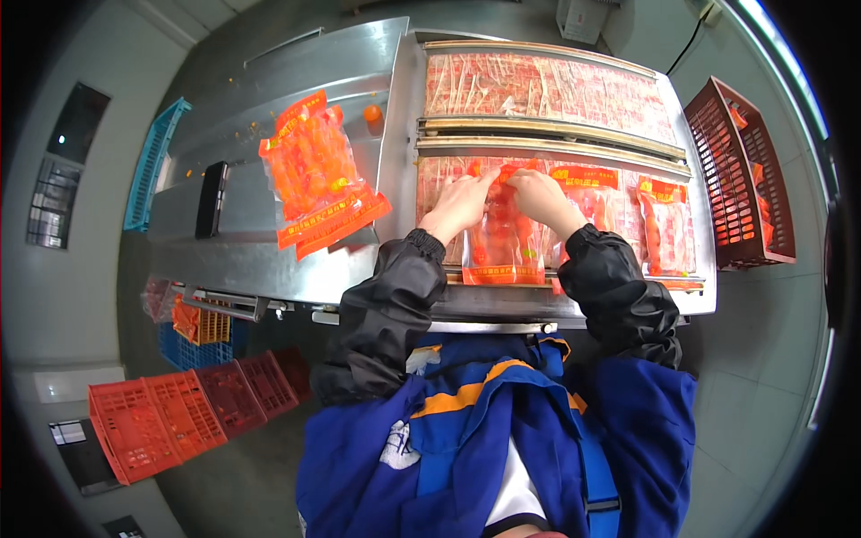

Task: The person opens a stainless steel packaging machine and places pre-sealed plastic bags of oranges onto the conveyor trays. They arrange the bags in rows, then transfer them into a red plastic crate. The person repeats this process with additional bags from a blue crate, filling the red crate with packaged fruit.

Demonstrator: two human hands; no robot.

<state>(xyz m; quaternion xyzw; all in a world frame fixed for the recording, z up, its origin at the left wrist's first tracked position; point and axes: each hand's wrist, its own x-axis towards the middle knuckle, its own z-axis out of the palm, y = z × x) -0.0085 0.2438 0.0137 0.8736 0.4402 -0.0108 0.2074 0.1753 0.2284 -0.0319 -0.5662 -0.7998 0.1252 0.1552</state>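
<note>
Head view, and I'm standing close enough to be seeing both bare hands working over a flat bed (432, 175) with a red-and-white pattern. A clear pouch (507, 235) with orange ends and reddish contents is lying there, its top end pointing away from the person. The left hand (460, 208) is bending its fingers over that top end, its grip pinching the edge; the right hand (543, 203) is coming in from the other side, its grip pinching the same edge just beside the left thumb. Fingertips are partly hiding behind the knuckles. A second pouch (592, 179) is lying partly under the right forearm, and a third pouch (665, 231) is resting further right. Beyond a rail, another bed (547, 88) is showing the same pattern under wrinkled film. To the left, on the steel desk (242, 260), a pile of pouches (314, 170) is lying askew, with a black slab (211, 199) resting near it. A brown crate (740, 179) is standing off to the right; red crates (134, 430) are lining up at lower left.
</note>
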